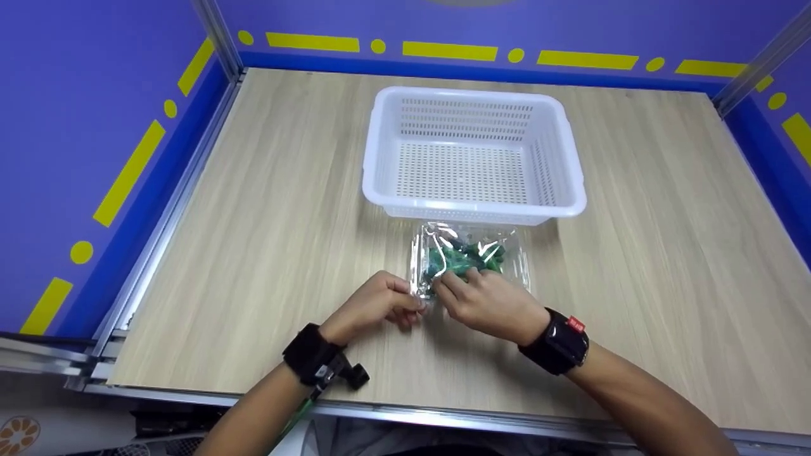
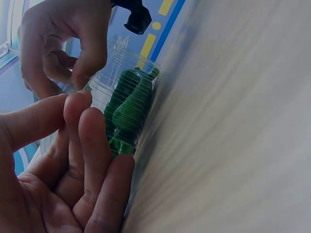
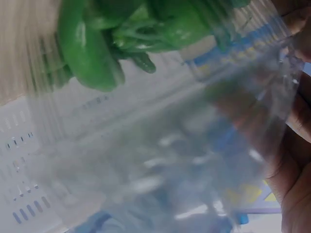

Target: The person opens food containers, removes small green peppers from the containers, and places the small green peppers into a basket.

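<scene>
A clear plastic tray [image 1: 523, 269] of green peppers [image 1: 466, 258] rests on the table, with shiny, wrinkled clear film [image 3: 165, 170] across it. At the tray's near left corner, my left hand [image 1: 383, 301] pinches the edge between thumb and fingertips. My right hand [image 1: 491, 304] bends over the near side, its fingers curled and pinching the film close to the left fingertips. The left wrist view shows both hands, left [image 2: 73, 165] and right [image 2: 65, 39], meeting at the tray's end. Through the blurred plastic, the right wrist view shows peppers [image 3: 92, 53] up close.
Just beyond the tray stands a white perforated basket [image 1: 475, 207], with nothing visible inside. The wooden table [image 1: 285, 190] is bounded by blue panels [image 1: 127, 95] with yellow marks at the back and sides. A metal rail [image 1: 405, 415] runs along the front edge.
</scene>
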The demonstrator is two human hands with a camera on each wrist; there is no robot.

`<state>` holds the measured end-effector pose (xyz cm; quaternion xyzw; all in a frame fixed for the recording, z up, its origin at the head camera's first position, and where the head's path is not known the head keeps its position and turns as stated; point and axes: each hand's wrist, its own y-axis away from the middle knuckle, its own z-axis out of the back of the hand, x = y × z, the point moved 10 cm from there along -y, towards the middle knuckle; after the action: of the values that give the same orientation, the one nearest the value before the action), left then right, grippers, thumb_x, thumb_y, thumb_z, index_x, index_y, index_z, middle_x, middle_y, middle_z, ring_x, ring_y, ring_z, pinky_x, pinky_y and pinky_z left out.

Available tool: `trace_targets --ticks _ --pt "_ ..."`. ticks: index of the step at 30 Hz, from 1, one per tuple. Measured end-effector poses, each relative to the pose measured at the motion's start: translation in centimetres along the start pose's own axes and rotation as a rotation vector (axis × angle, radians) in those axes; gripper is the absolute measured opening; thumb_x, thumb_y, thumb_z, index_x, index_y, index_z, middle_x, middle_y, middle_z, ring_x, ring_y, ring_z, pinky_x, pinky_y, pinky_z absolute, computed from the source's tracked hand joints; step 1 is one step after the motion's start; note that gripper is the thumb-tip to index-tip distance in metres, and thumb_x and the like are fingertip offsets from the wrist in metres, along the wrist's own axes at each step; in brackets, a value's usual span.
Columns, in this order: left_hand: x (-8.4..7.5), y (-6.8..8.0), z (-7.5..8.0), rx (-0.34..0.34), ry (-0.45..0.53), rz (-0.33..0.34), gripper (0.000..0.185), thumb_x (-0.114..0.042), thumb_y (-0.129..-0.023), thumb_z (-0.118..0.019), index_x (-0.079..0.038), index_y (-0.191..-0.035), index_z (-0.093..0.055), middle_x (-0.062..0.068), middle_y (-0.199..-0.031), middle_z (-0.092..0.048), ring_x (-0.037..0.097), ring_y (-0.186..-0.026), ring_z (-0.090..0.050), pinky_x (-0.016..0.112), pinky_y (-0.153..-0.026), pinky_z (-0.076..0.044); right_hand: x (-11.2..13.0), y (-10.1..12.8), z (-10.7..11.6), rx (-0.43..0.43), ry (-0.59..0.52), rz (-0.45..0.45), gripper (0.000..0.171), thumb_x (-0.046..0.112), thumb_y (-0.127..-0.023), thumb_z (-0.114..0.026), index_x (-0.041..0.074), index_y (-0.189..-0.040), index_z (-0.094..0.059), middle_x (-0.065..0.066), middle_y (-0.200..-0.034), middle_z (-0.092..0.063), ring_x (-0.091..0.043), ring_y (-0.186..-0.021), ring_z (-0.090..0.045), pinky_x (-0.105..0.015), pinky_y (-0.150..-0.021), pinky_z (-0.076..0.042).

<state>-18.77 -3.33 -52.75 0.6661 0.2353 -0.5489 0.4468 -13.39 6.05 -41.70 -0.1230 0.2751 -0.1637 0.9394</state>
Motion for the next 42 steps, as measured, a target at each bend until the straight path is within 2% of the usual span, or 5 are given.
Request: trace_targets --ticks 6,12,22,31,42 --pt "-0.1 -0.1 -0.1 0.023 0.038 0.015 0.016 -0.012 -0.086 -0.071 0.002 -0.093 -0.076 0.010 -0.077 -0.075 0.016 -0.061 -0.068 0.029 -0.060 -0.057 -0.8 -0.2 0.4 -0.013 -0.094 -0.046 0.019 0.018 -0.085 -0.073 0.006 -0.094 -0.062 -0.001 -0.082 -0.060 -0.013 -0.056 -0.053 -0.023 -0.045 -0.043" --pt "0.0 -0.1 -0.3 0.036 0.051 0.003 0.018 -0.015 -0.088 -0.072 0.003 -0.092 -0.076 0.009 -0.077 -0.074 0.016 -0.061 -0.068 0.028 -0.060 -0.057 -1.1 0.0 0.4 -0.019 -0.147 -0.089 0.017 0.020 -0.085 -0.072 0.008 -0.094 -0.064 -0.001 -0.087 -0.065 -0.014 -0.061 -0.060 -0.025 -0.050 -0.050" --pt "0.2 0.0 -0.4 0.055 0.041 -0.007 0.016 -0.014 -0.089 -0.069 0.001 -0.092 -0.075 0.017 -0.089 -0.077 0.014 -0.066 -0.069 0.028 -0.064 -0.058 -2.8 2.8 1.1 -0.053 -0.238 -0.260 0.025 0.022 -0.086 -0.072 0.012 -0.107 -0.068 -0.001 -0.100 -0.068 -0.022 -0.084 -0.066 -0.034 -0.066 -0.058" --pt "0.0 -0.1 -0.3 0.080 0.023 -0.013 0.011 -0.012 -0.089 -0.068 -0.003 -0.086 -0.074 0.015 -0.090 -0.077 0.013 -0.071 -0.069 0.028 -0.068 -0.058 -5.4 5.1 2.1 -0.127 -0.240 -0.360 0.024 0.012 -0.087 -0.065 0.008 -0.111 -0.069 -0.005 -0.100 -0.068 -0.024 -0.086 -0.062 -0.037 -0.073 -0.056" --pt "0.0 -0.1 -0.5 0.131 0.020 0.001 0.034 -0.034 -0.098 -0.064 -0.002 -0.093 -0.074 0.006 -0.080 -0.075 0.010 -0.064 -0.066 0.026 -0.063 -0.057 -6.0 5.6 2.5 -0.168 -0.244 -0.363 0.020 0.013 -0.090 -0.060 0.011 -0.108 -0.070 -0.002 -0.098 -0.069 -0.022 -0.083 -0.062 -0.035 -0.070 -0.054"
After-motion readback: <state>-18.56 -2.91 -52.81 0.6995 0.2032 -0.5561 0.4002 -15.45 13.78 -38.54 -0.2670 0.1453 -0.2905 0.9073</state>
